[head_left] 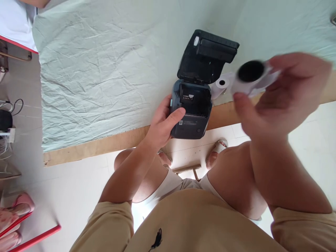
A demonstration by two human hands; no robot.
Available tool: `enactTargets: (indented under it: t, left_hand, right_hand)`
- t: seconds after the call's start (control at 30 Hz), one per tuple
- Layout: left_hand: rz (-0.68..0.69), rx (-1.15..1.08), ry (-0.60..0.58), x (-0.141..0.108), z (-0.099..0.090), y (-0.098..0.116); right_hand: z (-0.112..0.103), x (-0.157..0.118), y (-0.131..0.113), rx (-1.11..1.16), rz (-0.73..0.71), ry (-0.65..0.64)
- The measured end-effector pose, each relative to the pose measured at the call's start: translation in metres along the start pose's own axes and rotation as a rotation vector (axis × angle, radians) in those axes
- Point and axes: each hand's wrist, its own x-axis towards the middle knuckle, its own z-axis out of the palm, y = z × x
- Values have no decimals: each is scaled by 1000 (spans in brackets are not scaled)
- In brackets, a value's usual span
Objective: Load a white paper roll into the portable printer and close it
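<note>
Down at 6 o'clock, a tan shirt [199, 222] is filling the bottom of the view, with pale shorts [170, 182] showing just above it. Over at 3 o'clock, the right hand [286, 96] is pinching a white paper roll [241, 85] between thumb and fingers. It's all coming out kinda blurry, but the roll's dark end is facing up at the camera.

Near dead center, the left hand [165, 120] is clamping a black printer [193, 127] by its left side, thumb pressing on the front. So yeah, the two hands are sitting well apart, each gripping its own thing. The printer is hanging just right of center, its lid [196, 66] standing wide open toward 1 o'clock.

Past that, at 2 o'clock, a second roll [216, 91] is lying by the printer; can't tell if they're touching. A pale green cloth [105, 70] is covering the table from 9 around to 2, wooden edge [91, 148] poking out at 8.

Farther off, a red bar [39, 238] is jutting in at 8 o'clock, and white fabric [15, 21] is showing at 10.
</note>
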Motion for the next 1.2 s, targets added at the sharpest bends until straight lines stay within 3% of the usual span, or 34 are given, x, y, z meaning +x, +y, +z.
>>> enactTargets:
  t: [0.1, 0.23, 0.33, 0.5, 0.7, 0.87, 0.97, 1.03, 1.13, 1.2]
  left_hand:
    - [38, 8, -15, 0, -3, -3]
    - [54, 26, -62, 0, -6, -5]
    - [41, 21, -60, 0, -5, -4]
    - [46, 25, -54, 0, -3, -2]
    - [75, 104, -46, 7, -13, -13]
    - [96, 134, -88, 7, -21, -19]
    - [127, 134, -105, 2, -21, -16]
    - [120, 138, -97, 0, -19, -14]
    - [86, 139, -54, -1, -17, -12]
    - [65, 136, -41, -1, -17, -11]
  right_hand:
    - [16, -1, -31, -39, 43, -188]
    - [27, -2, -42, -158, 77, -288]
    - [30, 1, -41, -178, 33, -288]
    - [33, 0, -45, -123, -129, -161]
    - [26, -2, -46, 28, -150, -309]
    - [24, 1, -31, -78, -49, -49]
    - [27, 0, -18, -173, -17, -56]
    - [29, 0, -14, -108, 17, -72]
    - [25, 0, -18, 41, -5, 85]
    - [20, 2, -27, 101, 1, 71]
